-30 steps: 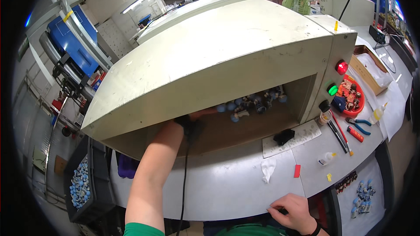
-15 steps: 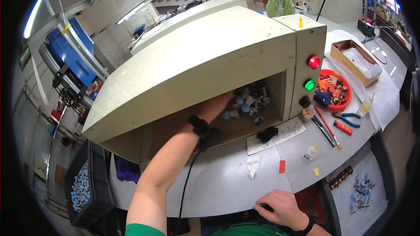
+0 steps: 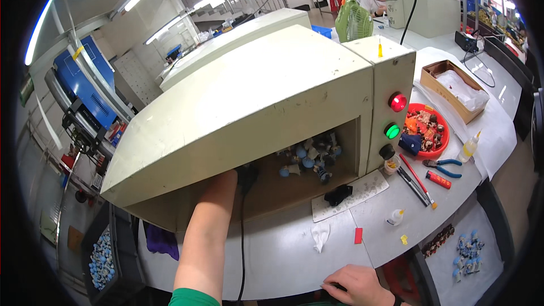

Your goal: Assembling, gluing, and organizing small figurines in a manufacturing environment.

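Observation:
My left forearm (image 3: 207, 243) reaches into the opening of a cream metal cabinet (image 3: 243, 90). The cabinet's front panel covers my left hand, so its fingers and anything in them are hidden. A dark strap (image 3: 247, 177) with a cable shows at that wrist. To the right inside lies a heap of small blue-and-white figurines (image 3: 309, 157) with round blue heads. My right hand (image 3: 356, 284) lies at the near table edge, holding nothing, its fingers loosely stretched and the thumb apart. Beyond it on the tabletop are a white cloth piece (image 3: 320, 237) and a red strip (image 3: 358, 236).
Right of the cabinet stand a red bowl (image 3: 445, 143) of small parts, blue-handled pliers (image 3: 445, 167) and a glue bottle (image 3: 470, 146). A black cloth (image 3: 338, 195) lies on a white plate. Crates of figurines flank the table (image 3: 283, 272). A person (image 3: 375, 1) sits farther back.
My left arm has moved left, away from the figurine heap, and its hand has gone out of sight behind the panel. The right hand stays by the table edge. The view has shifted slightly.

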